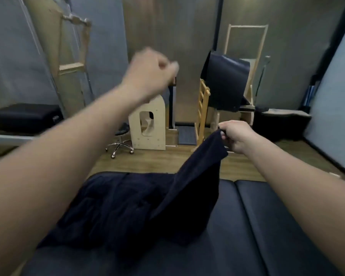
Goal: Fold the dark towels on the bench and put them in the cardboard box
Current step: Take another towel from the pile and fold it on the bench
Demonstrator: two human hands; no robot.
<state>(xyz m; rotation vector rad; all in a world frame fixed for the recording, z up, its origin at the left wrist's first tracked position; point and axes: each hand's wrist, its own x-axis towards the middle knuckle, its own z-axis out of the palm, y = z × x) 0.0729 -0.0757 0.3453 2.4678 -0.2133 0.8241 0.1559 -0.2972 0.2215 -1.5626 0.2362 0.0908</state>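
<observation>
Two hands: right hand [237, 136] pinched a corner of a dark towel [199, 164], raised above the desk [267, 226]; left hand [149, 70], blurred, curled in a fist above the desk.

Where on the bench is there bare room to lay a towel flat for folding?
Bare: the bench right of its seam, under the right forearm, and a strip along the near edge. Crowded: left-middle, where the towel pile lies and the right hand holds up one towel.

Lighting dim and even; shadows soft. Motion blur smears the left hand [151, 70]; the dark towel [137, 206] shows little texture; verticals bow near the edges.
</observation>
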